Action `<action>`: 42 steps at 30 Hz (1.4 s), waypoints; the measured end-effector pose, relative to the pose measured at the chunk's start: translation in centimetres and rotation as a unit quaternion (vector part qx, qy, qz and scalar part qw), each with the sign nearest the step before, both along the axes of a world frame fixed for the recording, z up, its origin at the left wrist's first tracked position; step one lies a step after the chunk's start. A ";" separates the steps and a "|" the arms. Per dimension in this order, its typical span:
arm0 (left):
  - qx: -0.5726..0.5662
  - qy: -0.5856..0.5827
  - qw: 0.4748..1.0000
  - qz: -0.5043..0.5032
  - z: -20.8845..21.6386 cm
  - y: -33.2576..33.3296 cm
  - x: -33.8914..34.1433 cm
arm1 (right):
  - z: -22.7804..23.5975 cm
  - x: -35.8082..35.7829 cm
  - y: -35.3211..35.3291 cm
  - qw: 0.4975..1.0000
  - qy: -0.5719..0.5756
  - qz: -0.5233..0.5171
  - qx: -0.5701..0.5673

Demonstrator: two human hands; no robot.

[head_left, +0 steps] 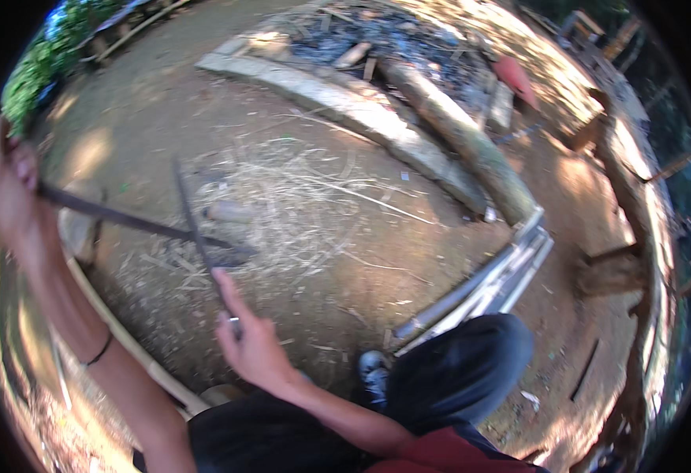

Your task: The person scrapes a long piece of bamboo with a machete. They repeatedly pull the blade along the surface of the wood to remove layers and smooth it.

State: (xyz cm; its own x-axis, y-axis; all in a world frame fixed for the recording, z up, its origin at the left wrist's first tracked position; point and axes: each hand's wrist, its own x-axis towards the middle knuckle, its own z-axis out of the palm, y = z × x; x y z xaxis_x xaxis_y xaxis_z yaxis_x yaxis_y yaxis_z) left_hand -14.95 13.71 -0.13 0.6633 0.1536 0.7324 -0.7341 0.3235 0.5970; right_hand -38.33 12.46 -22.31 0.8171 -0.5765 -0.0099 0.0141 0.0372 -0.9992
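My left hand (10,181), raised at the far left, has its fingers closed round one end of a long dark strip (117,217). From there the strip slants down to the right, its wider far end hanging over the shavings on the ground. A knife (187,201) with a long, narrow dark blade is in my right hand (255,343), low in front of me. Its blade points up and away, crossing the strip near that far end; whether the two touch I cannot tell. My right index finger lies along the knife.
Pale curly shavings (298,189) cover the dirt ahead, with a short wood piece (231,211) among them. Beyond lie a concrete border (322,102), a log (467,138) and ash (416,51). Split lengths (479,296) lie beside my right knee; a rough timber bench (637,197) stands right.
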 end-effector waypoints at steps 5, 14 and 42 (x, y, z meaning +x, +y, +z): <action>0.000 0.027 1.000 -0.016 0.9 0.3 -2.4 | -4.8 0.8 -0.4 0.992 0.105 -0.033 -0.055; 0.008 0.013 0.999 0.037 0.4 -1.1 -4.1 | -0.3 -0.6 -0.7 0.996 0.069 -0.007 -0.059; -0.021 0.085 0.990 0.110 1.0 -0.1 -2.9 | -4.6 1.5 -1.5 0.997 0.055 -0.033 -0.035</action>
State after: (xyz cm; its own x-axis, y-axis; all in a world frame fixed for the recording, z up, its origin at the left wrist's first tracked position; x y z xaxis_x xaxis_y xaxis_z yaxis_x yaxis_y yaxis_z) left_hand -17.88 13.61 0.88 0.7238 0.3369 0.6021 -0.6792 0.1944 0.7078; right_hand -36.82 10.96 -26.92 0.7737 -0.6312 -0.0543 -0.0948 -0.0306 -0.9950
